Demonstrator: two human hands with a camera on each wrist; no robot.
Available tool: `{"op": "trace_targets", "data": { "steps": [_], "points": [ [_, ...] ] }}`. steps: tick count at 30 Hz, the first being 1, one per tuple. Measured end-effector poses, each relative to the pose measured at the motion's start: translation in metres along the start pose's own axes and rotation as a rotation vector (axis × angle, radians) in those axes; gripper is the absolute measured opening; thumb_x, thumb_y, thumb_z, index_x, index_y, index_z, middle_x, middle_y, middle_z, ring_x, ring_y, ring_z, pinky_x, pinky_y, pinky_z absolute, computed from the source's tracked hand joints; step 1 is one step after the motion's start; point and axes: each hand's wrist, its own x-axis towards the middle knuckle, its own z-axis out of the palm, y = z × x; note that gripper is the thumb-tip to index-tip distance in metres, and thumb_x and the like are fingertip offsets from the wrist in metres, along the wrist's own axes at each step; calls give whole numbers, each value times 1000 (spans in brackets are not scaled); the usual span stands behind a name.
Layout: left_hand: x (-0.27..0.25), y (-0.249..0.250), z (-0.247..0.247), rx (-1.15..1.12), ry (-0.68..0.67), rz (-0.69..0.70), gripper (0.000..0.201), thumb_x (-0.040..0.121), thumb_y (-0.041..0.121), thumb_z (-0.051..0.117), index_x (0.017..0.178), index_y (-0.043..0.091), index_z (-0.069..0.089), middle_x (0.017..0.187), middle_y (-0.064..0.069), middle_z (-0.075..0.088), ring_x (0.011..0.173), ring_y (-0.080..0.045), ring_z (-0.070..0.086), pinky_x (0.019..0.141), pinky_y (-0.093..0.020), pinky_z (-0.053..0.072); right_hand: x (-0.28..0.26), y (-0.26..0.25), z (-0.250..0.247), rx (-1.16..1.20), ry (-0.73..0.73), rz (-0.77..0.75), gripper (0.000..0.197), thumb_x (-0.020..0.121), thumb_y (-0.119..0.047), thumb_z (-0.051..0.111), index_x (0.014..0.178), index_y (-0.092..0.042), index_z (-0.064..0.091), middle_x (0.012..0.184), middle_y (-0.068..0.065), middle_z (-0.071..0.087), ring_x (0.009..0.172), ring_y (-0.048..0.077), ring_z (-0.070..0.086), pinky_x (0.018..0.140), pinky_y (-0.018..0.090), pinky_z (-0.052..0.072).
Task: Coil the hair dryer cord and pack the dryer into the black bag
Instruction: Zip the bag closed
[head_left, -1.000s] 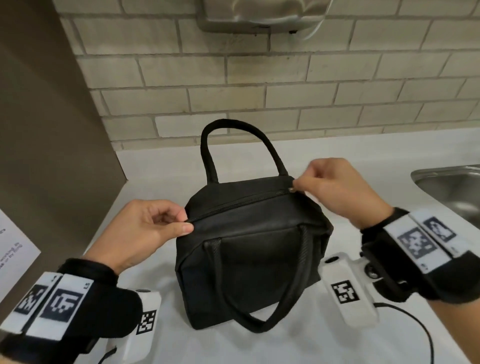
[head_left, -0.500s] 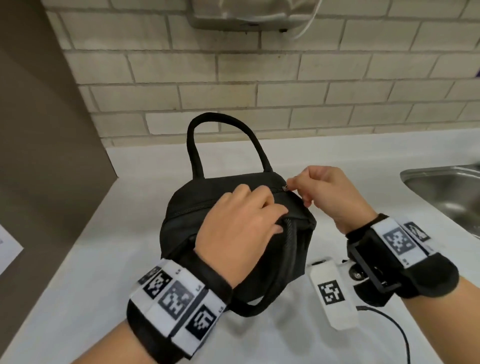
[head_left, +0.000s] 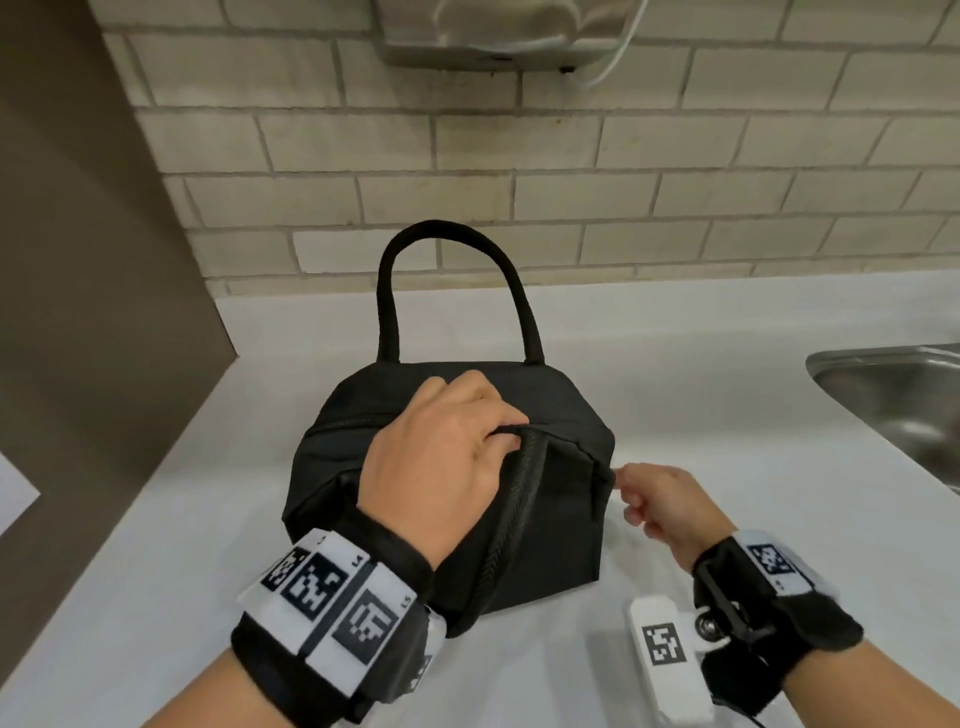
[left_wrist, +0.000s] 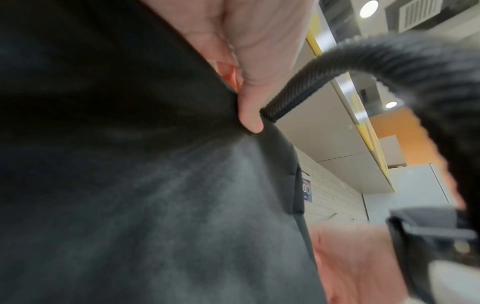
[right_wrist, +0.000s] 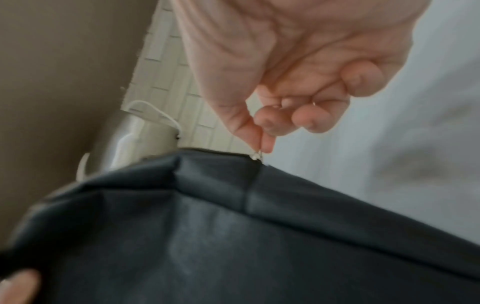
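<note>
The black bag (head_left: 545, 519) stands on the white counter (head_left: 727, 415), its rear handle (head_left: 452, 244) upright and its front handle (head_left: 519, 493) hanging down the near side. My left hand (head_left: 441, 457) lies over the top and grips the fabric by the front handle; its thumb (left_wrist: 249, 115) presses into the cloth. At the bag's right end my right hand (head_left: 660, 499) pinches the small zipper pull (right_wrist: 255, 156) between thumb and forefinger, low on that side. The zip (head_left: 353, 421) looks closed along the top. No dryer or cord shows.
A steel sink (head_left: 893, 395) is set into the counter at the right. A wall-mounted metal unit (head_left: 498, 36) with a white cable hangs on the brick wall above. A brown partition (head_left: 93, 260) bounds the left side, with a paper sheet (head_left: 13, 493) on it.
My left hand moved from the bag's left end to its top. My right hand drew the zipper pull from the top right corner down the right end.
</note>
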Motion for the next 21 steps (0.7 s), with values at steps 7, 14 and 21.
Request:
{"op": "trace_targets", "data": {
  "steps": [7, 14, 21],
  "points": [
    [-4, 8, -16, 85, -118, 111, 21, 82, 31, 49, 99, 31, 62, 91, 13, 59, 84, -4, 37, 59, -10, 33, 4, 6, 0, 15, -26, -25, 30, 78, -4, 47, 50, -15, 49, 52, 2, 39, 51, 18, 39, 49, 25, 23],
    [-60, -56, -88, 124, -228, 212, 86, 60, -5, 49, 125, 51, 37, 125, 33, 36, 117, 10, 32, 94, -6, 32, 3, 10, -2, 8, -46, -51, 29, 83, -11, 50, 55, -15, 49, 56, 2, 42, 53, 18, 41, 55, 26, 31],
    [-54, -57, -72, 268, -218, 258, 13, 86, 42, 41, 92, 38, 52, 109, 13, 46, 97, -8, 48, 80, -23, 45, 1, 9, 1, 47, -46, -45, 31, 87, -11, 48, 56, -15, 50, 57, 3, 42, 54, 18, 40, 58, 28, 32]
  ]
}}
